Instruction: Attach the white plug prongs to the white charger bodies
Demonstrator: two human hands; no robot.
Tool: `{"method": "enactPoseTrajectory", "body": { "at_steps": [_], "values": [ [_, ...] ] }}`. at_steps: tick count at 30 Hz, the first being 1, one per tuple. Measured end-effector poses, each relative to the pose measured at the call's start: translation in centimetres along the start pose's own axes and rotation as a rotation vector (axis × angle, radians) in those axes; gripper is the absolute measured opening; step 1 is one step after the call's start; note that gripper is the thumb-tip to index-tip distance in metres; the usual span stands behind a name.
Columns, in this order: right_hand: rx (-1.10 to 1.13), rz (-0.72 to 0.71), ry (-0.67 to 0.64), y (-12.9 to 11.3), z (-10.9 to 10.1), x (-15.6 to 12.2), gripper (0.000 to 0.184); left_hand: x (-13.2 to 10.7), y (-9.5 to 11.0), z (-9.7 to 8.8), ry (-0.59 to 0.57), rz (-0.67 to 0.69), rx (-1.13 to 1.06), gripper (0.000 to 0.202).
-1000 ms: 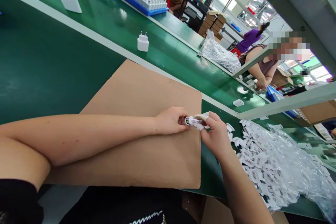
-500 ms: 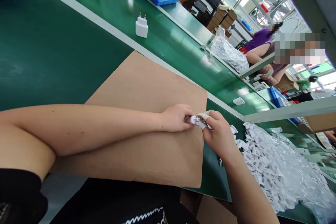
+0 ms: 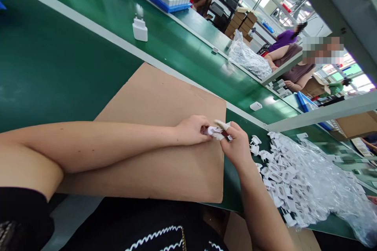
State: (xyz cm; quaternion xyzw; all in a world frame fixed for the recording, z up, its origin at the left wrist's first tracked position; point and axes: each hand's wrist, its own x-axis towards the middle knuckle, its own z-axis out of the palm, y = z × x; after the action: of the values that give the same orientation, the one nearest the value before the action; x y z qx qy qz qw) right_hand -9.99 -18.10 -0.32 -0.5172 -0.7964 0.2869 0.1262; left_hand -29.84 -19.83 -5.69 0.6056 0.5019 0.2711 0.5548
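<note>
Since a second ago the white charger [image 3: 140,30] and the loose white shell [image 3: 255,106] have both slid toward the upper left along the far green belt [image 3: 188,51], while our hands have kept to the same spot at centre frame. Our left hand [image 3: 191,130] and right hand [image 3: 235,147] meet fingertip to fingertip, both pinching one small white piece [image 3: 212,132], which sits between them over the cardboard sheet [image 3: 159,110], close to its right edge. One finger of the right hand wears a pale cot [image 3: 220,124] (the raised one nearest the piece). That right hand hangs past the cardboard's edge, over the near green surface [image 3: 59,70]. Room lies open above the hands, where bare cardboard runs up to the grey rail [image 3: 88,28]; to the right it is tight, with stray parts [image 3: 255,141] just beside the right hand and the heap of white parts [image 3: 282,180] on clear plastic filling the lower right. We count one cardboard sheet, one charger standing on the belt, one shell lying on it, one piece in hand, one blue tray [image 3: 179,8] of chargers at the top, one clear bag [image 3: 247,57] in the upper right; the heap holds too many to count
</note>
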Motion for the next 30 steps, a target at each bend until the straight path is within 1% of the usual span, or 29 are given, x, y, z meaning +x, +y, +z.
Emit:
{"method": "enactPoseTrajectory", "body": {
  "at_steps": [2,3,4,5,7,9,11,12,13,15,16,17,18,19,20,21,22,23,25,26,28,29,30],
  "values": [
    [0.139,0.102,0.118,1.4,-0.8,-0.9,0.023,0.8,0.2,-0.5,0.000,-0.047,0.000,0.027],
    [0.157,0.152,0.184,2.3,-1.2,-1.4,0.028,1.6,0.2,-0.9,0.009,-0.062,0.000,0.031],
    [0.136,0.192,0.233,3.1,-1.7,-1.9,0.029,2.7,0.2,-1.5,0.027,-0.066,0.009,0.034],
    [0.084,0.219,0.252,3.9,-2.0,-2.4,0.029,4.0,0.2,-2.2,0.057,-0.064,0.035,0.037],
    [-0.045,0.234,0.189,5.2,-2.1,-3.1,0.031,7.2,-0.2,-3.7,0.139,-0.075,0.134,0.041],
    [-0.126,0.229,0.091,6.0,-1.6,-3.5,0.045,10.6,-1.0,-5.1,0.235,-0.144,0.257,0.040],
    [-0.147,0.215,0.006,6.3,-0.8,-3.6,0.062,13.6,-2.0,-6.2,0.313,-0.228,0.336,0.037],
    [-0.144,0.206,-0.030,6.3,-0.4,-3.5,0.064,14.8,-2.5,-6.6,0.336,-0.264,0.354,0.035],
    [-0.137,0.203,-0.058,6.2,-0.2,-3.4,0.061,15.7,-3.0,-6.9,0.343,-0.296,0.365,0.033],
    [-0.127,0.220,-0.080,6.0,-0.1,-3.3,0.045,17.1,-3.7,-7.2,0.351,-0.357,0.376,0.035],
    [-0.114,0.239,-0.070,5.9,-0.1,-3.3,0.035,17.5,-3.8,-7.2,0.393,-0.384,0.386,0.042],
    [-0.081,0.260,-0.052,5.7,-0.2,-3.3,0.028,17.9,-3.7,-7.0,0.469,-0.392,0.401,0.052],
    [-0.025,0.283,-0.031,5.6,-0.2,-3.3,0.025,18.2,-3.4,-6.6,0.558,-0.366,0.421,0.062],
    [0.049,0.305,-0.005,5.6,-0.3,-3.3,0.024,18.5,-3.0,-6.1,0.642,-0.305,0.442,0.070],
    [0.130,0.324,0.023,5.5,-0.3,-3.4,0.025,18.8,-2.5,-5.2,0.699,-0.215,0.464,0.074],
    [0.200,0.340,0.051,5.5,-0.3,-3.4,0.027,19.3,-1.9,-4.2,0.706,-0.112,0.485,0.073],
    [0.242,0.352,0.075,5.6,-0.4,-3.5,0.028,19.8,-1.3,-3.0,0.664,-0.013,0.504,0.068],
    [0.250,0.359,0.093,5.6,-0.4,-3.5,0.029,20.4,-0.7,-1.6,0.597,0.065,0.522,0.063],
    [0.190,0.356,0.101,5.7,-0.6,-3.7,0.032,22.2,0.2,1.4,0.466,0.151,0.555,0.059],
    [0.149,0.351,0.094,5.8,-0.7,-3.8,0.034,23.2,0.4,2.9,0.403,0.167,0.569,0.062],
    [0.095,0.348,0.058,5.8,-0.9,-3.9,0.039,25.3,0.7,5.2,0.273,0.140,0.578,0.070],
    [0.092,0.347,0.033,5.8,-0.9,-4.0,0.040,26.2,0.7,6.0,0.212,0.107,0.573,0.069],
    [0.106,0.346,0.010,5.7,-0.9,-4.1,0.039,26.9,0.7,6.5,0.162,0.071,0.568,0.062]
  ]
}}
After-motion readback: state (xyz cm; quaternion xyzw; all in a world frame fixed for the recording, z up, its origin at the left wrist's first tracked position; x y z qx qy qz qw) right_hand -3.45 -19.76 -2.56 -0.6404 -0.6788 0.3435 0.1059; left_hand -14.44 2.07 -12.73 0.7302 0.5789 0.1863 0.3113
